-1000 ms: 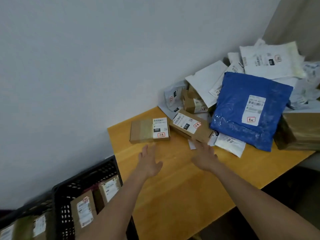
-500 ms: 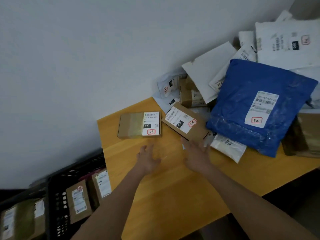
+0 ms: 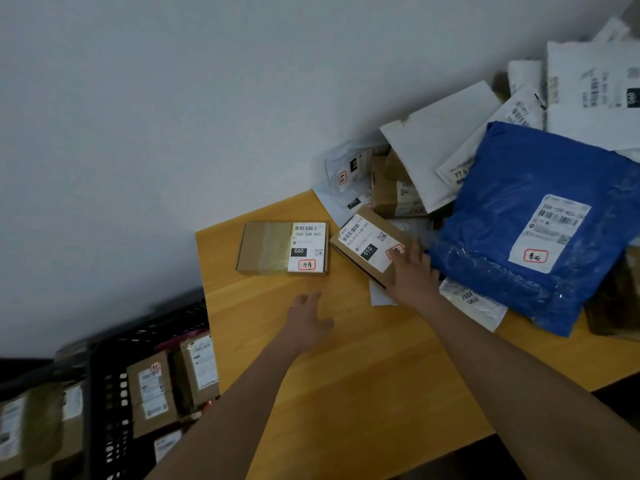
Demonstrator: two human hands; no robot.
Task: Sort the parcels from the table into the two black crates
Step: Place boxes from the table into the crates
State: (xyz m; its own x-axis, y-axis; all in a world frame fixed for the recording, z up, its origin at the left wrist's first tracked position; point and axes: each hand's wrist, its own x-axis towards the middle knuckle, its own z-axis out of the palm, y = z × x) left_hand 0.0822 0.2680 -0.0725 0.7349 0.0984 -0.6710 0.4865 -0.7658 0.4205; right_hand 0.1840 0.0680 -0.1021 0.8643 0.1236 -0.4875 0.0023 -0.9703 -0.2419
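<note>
Cardboard box marked 010 point(image 3: 371, 244) lies on the bench point(image 3: 363, 368) beside the blue bag point(image 3: 512, 216); right hand point(image 3: 410, 276) rests on it, fingers spread, not yet gripping. Left hand point(image 3: 308, 323) hovers open. Next: close, lift, carry to a crate point(image 3: 104, 403).

Plain white wall point(image 3: 173, 116) behind a wooden table point(image 3: 363, 375), dim light.

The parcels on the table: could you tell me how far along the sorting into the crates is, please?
Done: several cardboard parcels already stand in the black crate. In hand: the right hand rests on the 010 box; the left hand hovers open near the 060 box. Left: both boxes, the blue bag and the white mailers piled behind.
</note>
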